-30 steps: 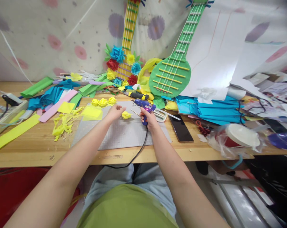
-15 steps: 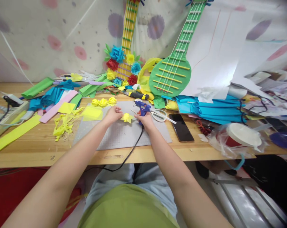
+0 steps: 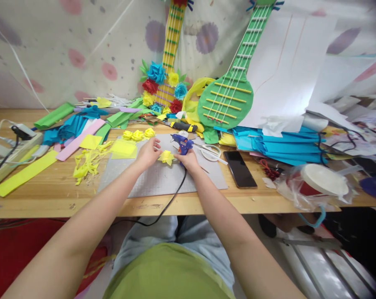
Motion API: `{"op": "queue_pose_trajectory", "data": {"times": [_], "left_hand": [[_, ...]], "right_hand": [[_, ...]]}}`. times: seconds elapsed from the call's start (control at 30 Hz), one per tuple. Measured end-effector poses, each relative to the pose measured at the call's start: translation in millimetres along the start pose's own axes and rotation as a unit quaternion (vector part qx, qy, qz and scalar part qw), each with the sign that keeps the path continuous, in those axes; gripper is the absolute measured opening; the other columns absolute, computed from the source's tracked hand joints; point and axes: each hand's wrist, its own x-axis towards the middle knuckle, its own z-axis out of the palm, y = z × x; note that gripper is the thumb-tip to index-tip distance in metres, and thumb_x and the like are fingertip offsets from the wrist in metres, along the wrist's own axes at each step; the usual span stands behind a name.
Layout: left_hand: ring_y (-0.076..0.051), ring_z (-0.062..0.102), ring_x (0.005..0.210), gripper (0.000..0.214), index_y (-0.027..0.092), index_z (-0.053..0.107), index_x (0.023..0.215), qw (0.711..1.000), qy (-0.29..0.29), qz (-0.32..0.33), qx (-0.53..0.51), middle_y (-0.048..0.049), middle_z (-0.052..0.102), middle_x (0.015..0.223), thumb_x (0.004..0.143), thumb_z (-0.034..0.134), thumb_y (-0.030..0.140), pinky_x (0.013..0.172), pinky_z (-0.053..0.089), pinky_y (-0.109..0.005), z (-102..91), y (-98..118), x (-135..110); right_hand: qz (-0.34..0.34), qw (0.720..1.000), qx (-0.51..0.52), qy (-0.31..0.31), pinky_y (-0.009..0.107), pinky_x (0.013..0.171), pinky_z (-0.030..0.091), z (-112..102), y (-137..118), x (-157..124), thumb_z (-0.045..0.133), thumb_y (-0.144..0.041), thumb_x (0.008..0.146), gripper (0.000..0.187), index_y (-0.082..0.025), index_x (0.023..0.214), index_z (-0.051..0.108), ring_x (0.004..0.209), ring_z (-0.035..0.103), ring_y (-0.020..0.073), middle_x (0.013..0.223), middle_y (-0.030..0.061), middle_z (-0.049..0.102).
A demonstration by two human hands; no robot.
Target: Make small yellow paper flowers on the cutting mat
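Observation:
My left hand (image 3: 148,153) pinches a small yellow paper flower (image 3: 166,157) just above the grey cutting mat (image 3: 163,178). Close on its right, my right hand (image 3: 189,160) is wrapped round the handle of a blue glue gun (image 3: 182,143), whose nozzle points left toward the flower. The gun's black cord (image 3: 172,199) trails over the table's front edge. Three finished yellow flowers (image 3: 138,134) lie in a row at the mat's far edge.
Scissors (image 3: 210,151) and a black phone (image 3: 240,168) lie right of the mat. Yellow paper scraps (image 3: 87,161) and coloured paper strips (image 3: 78,126) crowd the left. Two paper guitars (image 3: 225,97) lean on the back wall. A bagged white lid (image 3: 323,178) sits far right.
My right hand has brought the glue gun left and closer to the flower. My left hand lifted the flower from the mat and now pinches it beside the nozzle.

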Motion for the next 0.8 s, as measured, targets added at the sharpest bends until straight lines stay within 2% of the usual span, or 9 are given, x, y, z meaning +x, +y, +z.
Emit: {"op": "queue_pose_trajectory", "data": {"times": [0.2, 0.43, 0.6, 0.7, 0.8], "left_hand": [[-0.010, 0.054, 0.065, 0.033, 0.020, 0.047, 0.098, 0.999, 0.001, 0.039, 0.026, -0.0017, 0.059, 0.088, 0.067, 0.057, 0.021, 0.063, 0.042, -0.024, -2.4, 8, -4], [-0.014, 0.056, 0.077, 0.039, 0.019, 0.048, 0.098, 0.999, 0.009, 0.035, 0.023, -0.0040, 0.059, 0.090, 0.068, 0.056, 0.041, 0.072, 0.043, -0.028, 3.6, 5, 0], [-0.015, 0.056, 0.084, 0.053, 0.017, 0.047, 0.103, 0.997, -0.059, 0.041, -0.009, -0.0066, 0.057, 0.097, 0.059, 0.065, 0.038, 0.074, 0.044, -0.029, 5.9, -1, 5], [-0.015, 0.056, 0.082, 0.050, 0.016, 0.048, 0.105, 0.992, -0.112, 0.039, -0.047, -0.0073, 0.057, 0.100, 0.059, 0.064, 0.029, 0.071, 0.046, -0.028, 6.1, -2, 7], [-0.014, 0.057, 0.079, 0.042, 0.015, 0.052, 0.101, 0.989, -0.137, 0.036, -0.053, -0.0071, 0.059, 0.098, 0.060, 0.061, 0.022, 0.069, 0.046, -0.027, 7.3, 0, 9]], "right_hand": [[-0.009, 1.000, -0.017, -0.012, 0.022, 0.053, 0.039, 0, -2, -2, 0.069, -0.024, 0.045, 0.032, -0.019, 0.072, 0.053, 0.053, 0.048, 0.0090, 0.058, -0.0064, 0.055], [-0.017, 0.999, -0.035, -0.018, 0.023, 0.054, 0.040, 0, -3, -1, 0.068, -0.025, 0.047, 0.030, -0.019, 0.072, 0.052, 0.052, 0.048, 0.0093, 0.057, -0.0069, 0.054], [-0.026, 0.999, -0.038, -0.019, 0.023, 0.053, 0.040, -1, -6, -4, 0.068, -0.025, 0.047, 0.027, -0.019, 0.069, 0.051, 0.052, 0.047, 0.0092, 0.055, -0.0068, 0.053], [-0.021, 0.999, -0.029, -0.031, 0.023, 0.052, 0.039, 0, -8, -6, 0.067, -0.024, 0.048, 0.027, -0.019, 0.070, 0.051, 0.051, 0.047, 0.0088, 0.056, -0.0067, 0.053], [-0.019, 0.999, -0.029, -0.033, 0.023, 0.053, 0.040, 0, -7, -6, 0.067, -0.024, 0.048, 0.029, -0.019, 0.071, 0.052, 0.053, 0.048, 0.0090, 0.058, -0.0062, 0.054]]}}
